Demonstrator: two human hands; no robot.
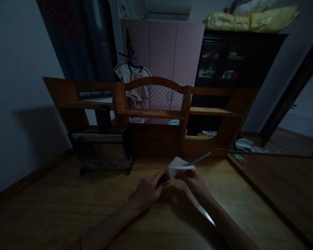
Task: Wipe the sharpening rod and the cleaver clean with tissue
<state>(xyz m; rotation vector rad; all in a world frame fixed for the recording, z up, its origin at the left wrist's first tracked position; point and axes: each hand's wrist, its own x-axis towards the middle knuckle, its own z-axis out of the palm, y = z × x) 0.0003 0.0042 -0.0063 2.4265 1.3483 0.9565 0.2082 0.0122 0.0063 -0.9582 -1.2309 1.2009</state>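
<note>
My left hand (148, 189) is closed around the dark handle of a knife (200, 158), whose narrow grey blade points up and to the right. A folded white tissue (178, 164) lies against the blade and covers part of it near the handle. My right hand (191, 180) pinches the tissue from the right side, its fingertips partly hidden beneath it. Both hands are just above the wooden tabletop (114, 208), close together.
A wooden shelf unit (156, 113) runs along the back of the table. At the back left stands a dark box-like rack (101, 151) with an upright black piece on it. A wall (18, 114) borders the left; a raised wooden edge (263, 198) lies at right.
</note>
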